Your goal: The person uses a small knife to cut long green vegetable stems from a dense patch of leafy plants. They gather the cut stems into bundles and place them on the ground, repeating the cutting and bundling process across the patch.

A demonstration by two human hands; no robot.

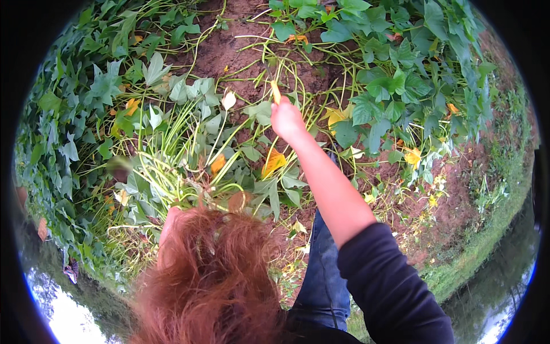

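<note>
My right hand (287, 121) is closed round the yellow handle (275, 92) of a tool, held out over the vines in the middle. The tool's working end is hard to make out against the soil and stems. At the lower left, part of my left hand (167, 230) shows beside reddish hair that covers its fingers. It is close to the base of a bunch of pale green leafy vine stems (166, 172), which fan out up and to the left. Whether it grips them is hidden.
Dense green vines (86, 114) cover the left side, and more leafy vines (395, 74) grow at the upper right. Reddish-brown soil (229, 57) shows between them. Yellowed leaves (274, 163) lie among the stems. Grass (481, 246) runs along the right edge.
</note>
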